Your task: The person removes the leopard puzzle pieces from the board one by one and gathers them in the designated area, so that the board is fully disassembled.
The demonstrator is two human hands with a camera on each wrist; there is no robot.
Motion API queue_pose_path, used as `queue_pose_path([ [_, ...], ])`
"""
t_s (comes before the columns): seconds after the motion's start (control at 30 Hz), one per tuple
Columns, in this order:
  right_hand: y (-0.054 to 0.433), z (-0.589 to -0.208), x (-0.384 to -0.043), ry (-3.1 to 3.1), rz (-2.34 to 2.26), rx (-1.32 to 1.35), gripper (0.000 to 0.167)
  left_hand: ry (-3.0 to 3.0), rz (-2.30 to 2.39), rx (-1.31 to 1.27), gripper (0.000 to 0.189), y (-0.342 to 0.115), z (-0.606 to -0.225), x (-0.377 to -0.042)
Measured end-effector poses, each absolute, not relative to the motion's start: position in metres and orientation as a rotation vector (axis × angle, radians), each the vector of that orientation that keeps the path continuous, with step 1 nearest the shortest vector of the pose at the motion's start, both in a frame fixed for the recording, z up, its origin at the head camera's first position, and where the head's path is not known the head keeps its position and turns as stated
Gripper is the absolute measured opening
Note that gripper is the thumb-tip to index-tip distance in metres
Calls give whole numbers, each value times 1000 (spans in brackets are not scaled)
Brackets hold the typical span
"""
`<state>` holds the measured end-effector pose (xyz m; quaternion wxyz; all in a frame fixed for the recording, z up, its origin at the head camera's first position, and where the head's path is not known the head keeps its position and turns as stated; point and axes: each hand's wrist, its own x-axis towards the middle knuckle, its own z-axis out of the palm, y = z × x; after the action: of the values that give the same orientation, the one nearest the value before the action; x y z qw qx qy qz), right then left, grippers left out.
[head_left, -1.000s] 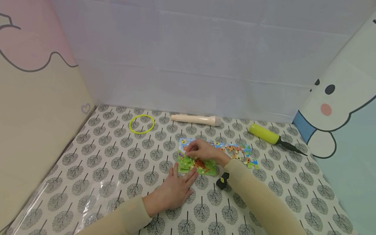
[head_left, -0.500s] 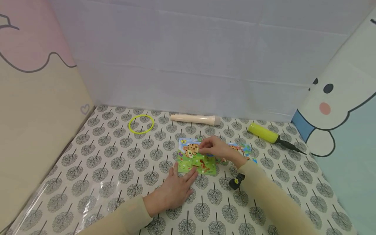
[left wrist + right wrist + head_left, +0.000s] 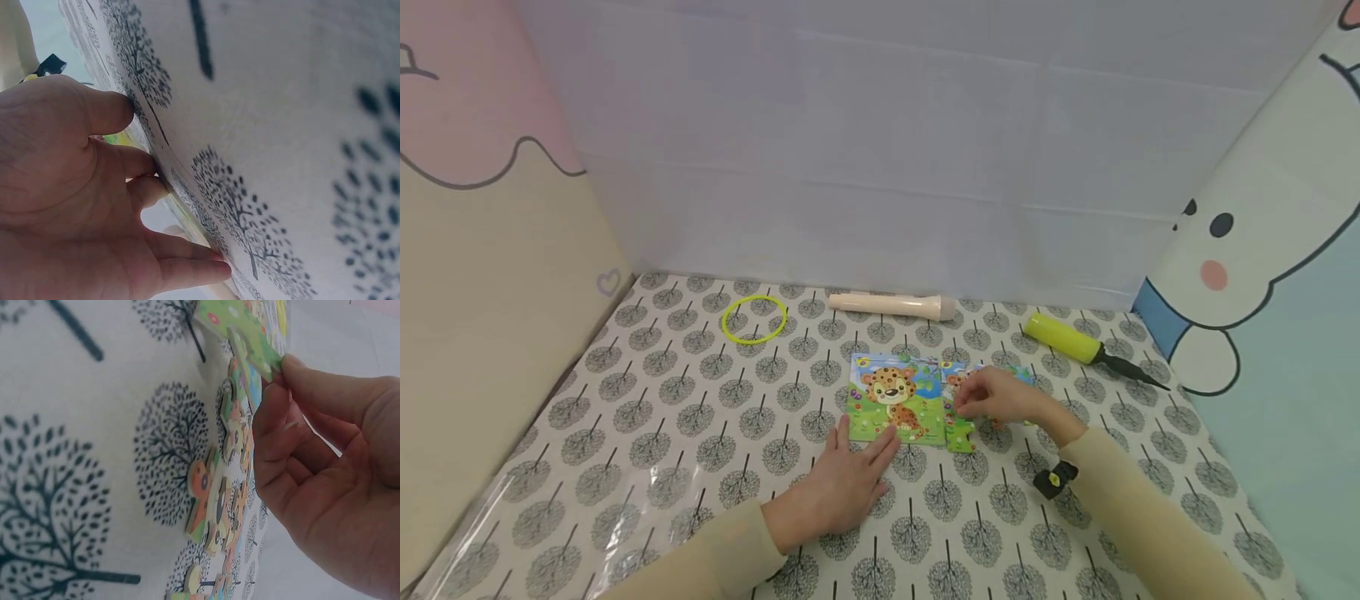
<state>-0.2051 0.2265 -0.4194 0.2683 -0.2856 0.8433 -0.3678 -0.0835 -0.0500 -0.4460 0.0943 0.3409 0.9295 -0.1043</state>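
A square picture board [image 3: 868,421] with a spotted leopard cub lies on the patterned tablecloth. My left hand [image 3: 846,492] rests with spread, fairly straight fingers at its lower edge; the left wrist view has this hand [image 3: 94,187] with fingertips down at the surface. To the right of the board, my right hand [image 3: 1000,393] is over several loose puzzle pieces [image 3: 953,377]. In the right wrist view, thumb and forefinger of the right hand [image 3: 337,431] pinch a green jigsaw piece [image 3: 250,334] dotted with flowers. More pieces [image 3: 219,519] lie below, partly hidden by the hand.
At the back lie a yellow-green ring [image 3: 724,327] and a pale torch-shaped stick [image 3: 887,305]. A yellow hand pump [image 3: 1063,339] with a black nozzle lies at the right. Printed walls stand behind and at both sides. A black wrist camera [image 3: 1056,480] is by the right sleeve.
My right hand has moved right, from over the board to the loose pieces beside it, uncovering the leopard picture. The left hand has stayed at the board's lower edge.
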Motion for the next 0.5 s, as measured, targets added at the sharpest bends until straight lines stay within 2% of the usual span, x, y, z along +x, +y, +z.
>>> queue_pose_path([
  [0.5, 228, -427, -199, 2431, -858, -889, 4, 2758, -295, 995, 61, -49, -441, -82],
])
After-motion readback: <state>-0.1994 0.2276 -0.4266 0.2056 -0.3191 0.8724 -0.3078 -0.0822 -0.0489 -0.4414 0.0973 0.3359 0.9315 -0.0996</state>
